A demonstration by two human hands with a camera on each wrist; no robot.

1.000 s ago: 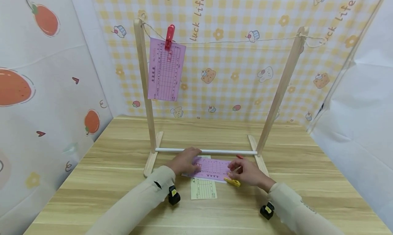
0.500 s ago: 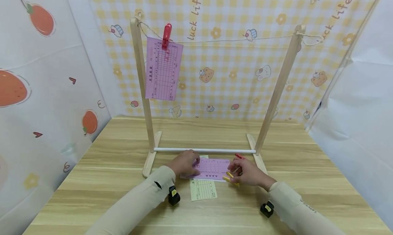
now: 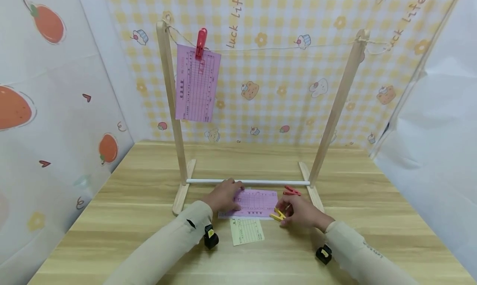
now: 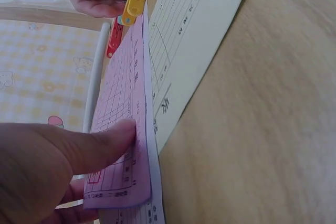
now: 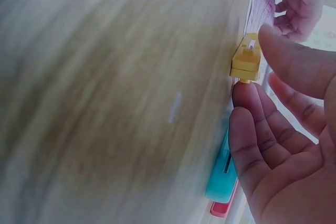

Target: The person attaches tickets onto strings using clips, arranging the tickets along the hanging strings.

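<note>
My left hand [image 3: 223,196] pinches the left end of a pink printed receipt slip [image 3: 256,203], its thumb on top and fingers behind the edge in the left wrist view. A white sheet edge shows under the pink one. Beneath them lies a pale green slip [image 3: 247,231], partly covered. At the slip's right end my right hand [image 3: 301,211] holds a yellow clothespin [image 5: 245,59] between thumb and fingertips, close to the tabletop. Just beyond this hand are a red clothespin [image 3: 292,190] and a teal clothespin [image 5: 223,177], the latter hidden in the head view.
A wooden frame [image 3: 338,107] with a white crossbar [image 3: 268,182] stands behind the hands. Along its string [image 3: 268,49], a red clothespin [image 3: 201,44] holds another pink slip [image 3: 197,86] near the left post. Patterned cloth [image 3: 261,102] hangs behind the wooden table [image 3: 242,160].
The yellow clothespin has turned in my right fingers, its forked shape now showing. The pink slip has shifted slightly back and straightened, and more of the red clothespin on the table is visible.
</note>
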